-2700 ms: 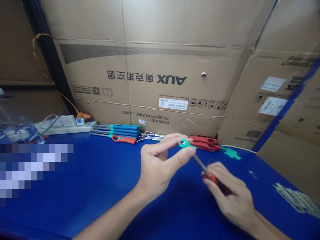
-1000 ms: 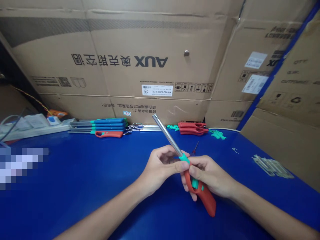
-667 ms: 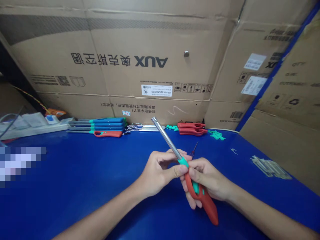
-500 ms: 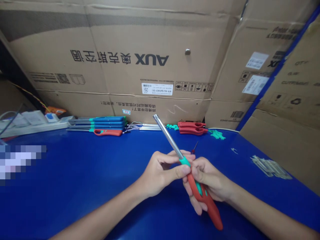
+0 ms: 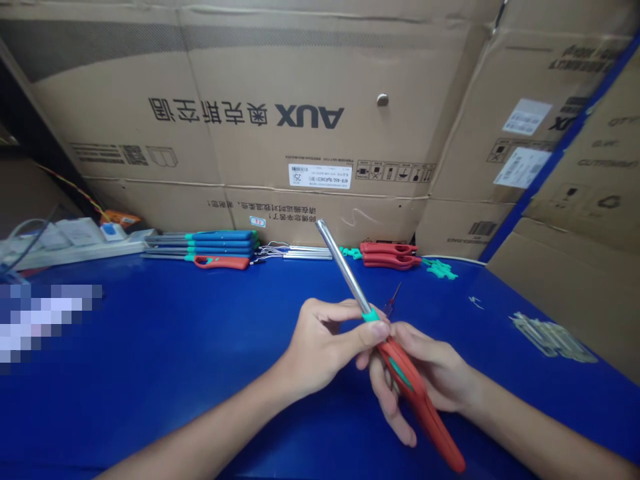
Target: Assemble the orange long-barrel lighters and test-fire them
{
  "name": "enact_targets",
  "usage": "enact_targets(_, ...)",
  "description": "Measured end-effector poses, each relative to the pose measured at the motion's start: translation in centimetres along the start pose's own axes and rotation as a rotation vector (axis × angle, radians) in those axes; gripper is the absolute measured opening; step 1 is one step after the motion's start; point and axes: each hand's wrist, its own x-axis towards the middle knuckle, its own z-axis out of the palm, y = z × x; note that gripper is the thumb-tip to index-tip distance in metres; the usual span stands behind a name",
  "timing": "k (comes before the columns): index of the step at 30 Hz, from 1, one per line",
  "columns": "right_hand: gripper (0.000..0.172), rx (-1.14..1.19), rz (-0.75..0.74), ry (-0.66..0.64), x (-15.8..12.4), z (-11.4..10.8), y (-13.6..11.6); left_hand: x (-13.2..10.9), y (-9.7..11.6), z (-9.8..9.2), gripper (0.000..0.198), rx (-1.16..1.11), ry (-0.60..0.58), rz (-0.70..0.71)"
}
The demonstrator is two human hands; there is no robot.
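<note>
Lighter with a red handle is held above the blue table, in front of the camera and between the two hands. Its bare metal tube is pointed up and to the left, away from the body, while the butt of the handle is slanted down to the lower right. By the left hand the green collar is pinched, with the thumb laid across the join where collar and handle meet. By the right hand the handle is gripped from its right side — the fingers are kept narrow around it, though partly hidden behind the plastic. More fingers are seen curled below and to the left of the handle; to which hand they belong cannot be told. Just beyond the hands a small screwdriver is seen, partly hidden by them. Along the back of the table are ranged blue lighters in a stack, with an orange-red lighter in front, then thin metal tubes with wires, small green rings, red handles and green pieces. At the right, a row of clear parts is laid out — near it, scraps of wire. Behind everything, cardboard is stood upright.
</note>
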Motion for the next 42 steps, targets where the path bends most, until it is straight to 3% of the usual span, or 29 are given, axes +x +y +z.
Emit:
enact_targets(4, 0.055, -0.248, -0.131, 0.055, -0.1, 0.3, -0.1, 0.2, 0.0, -0.3, 0.023, 0.043, 0.106, 0.008)
enact_targets(8, 0.033, -0.798, -0.347, 0.334, -0.5, 0.7, 0.2, 0.2, 0.2, -0.2, 0.014, 0.075, 0.190, 0.049)
enact_targets(11, 0.020, -1.167, -0.498, 0.447, -0.7, 0.7, 0.6, 0.3, 0.1, 0.1, 0.012, 0.086, 0.204, 0.053)
enact_targets(14, 0.019, -1.271, -0.517, 0.483, -0.7, 0.5, 0.8, 0.3, -0.2, 0.1, 0.012, 0.080, 0.162, 0.034)
enact_targets(19, 0.022, -1.303, -0.510, 0.502, -0.4, 0.5, 0.7, 0.3, -1.1, 0.0, 0.015, 0.077, 0.093, 0.064)
enact_targets(25, 0.015, -1.388, -0.560, 0.653, 0.4, 1.1, 0.9, 0.1, -1.8, 1.2, 0.013, 0.120, 0.307, 0.072)
enact_targets(28, 0.017, -1.377, -0.533, 0.682, 0.7, 1.1, 0.9, 0.3, -1.9, 0.7, 0.019, 0.083, 0.265, -0.033)
enact_targets(31, 0.030, -1.189, -0.427, 0.599, 0.5, 1.0, 0.6, 0.8, -1.8, -0.5, 0.028, -0.066, 0.174, -0.143)
enact_targets(34, 0.041, -0.832, -0.245, 0.488, 0.3, 1.2, 0.3, 1.2, -1.5, -1.2, 0.045, -0.268, 0.153, -0.183)
enact_targets(38, 0.043, -0.532, -0.154, 0.407, 0.2, 1.6, 0.1, 1.0, -1.3, -0.4, 0.034, -0.363, 0.052, -0.170)
enact_targets(42, 0.040, -0.454, -0.152, 0.435, 0.7, 2.1, 0.2, 0.9, -1.6, 0.4, 0.027, -0.459, 0.076, -0.220)
